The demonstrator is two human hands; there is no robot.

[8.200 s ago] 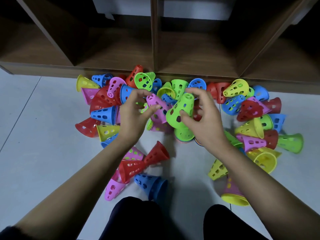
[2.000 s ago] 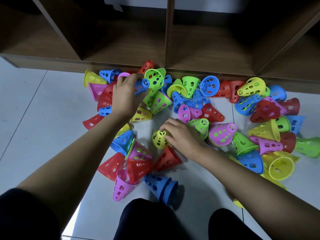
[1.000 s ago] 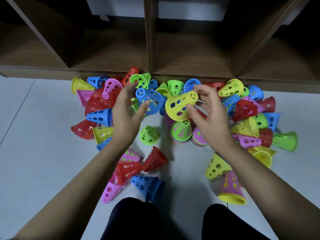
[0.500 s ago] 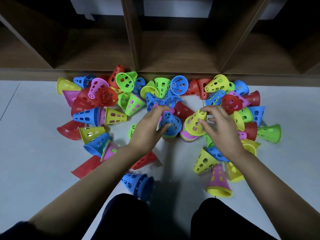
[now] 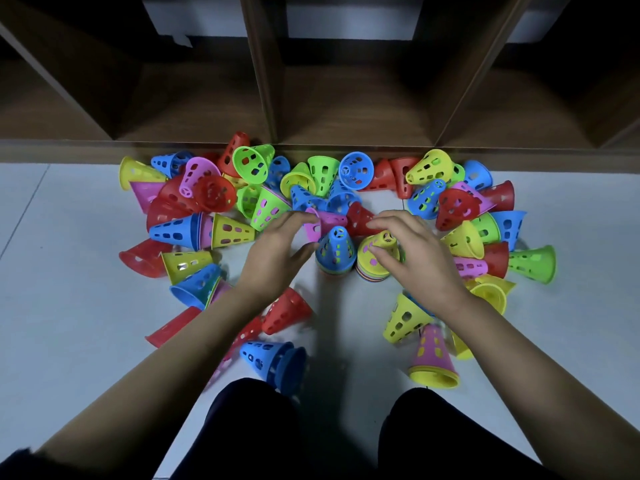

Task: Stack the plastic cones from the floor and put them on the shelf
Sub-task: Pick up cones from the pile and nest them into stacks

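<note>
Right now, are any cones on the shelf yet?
No, the shelf compartments look bare, and all the cones, including the two stacks between the hands, sit on the floor.

Two cone stacks (image 5: pixel 353 263) — hands (image 5: pixel 277 258) alongside

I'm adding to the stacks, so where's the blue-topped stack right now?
In the head view, the blue-topped stack stands upright at floor centre, between the left hand and the yellow-topped stack.

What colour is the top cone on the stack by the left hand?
Blue, seen in the head view, beside the left hand.
</note>
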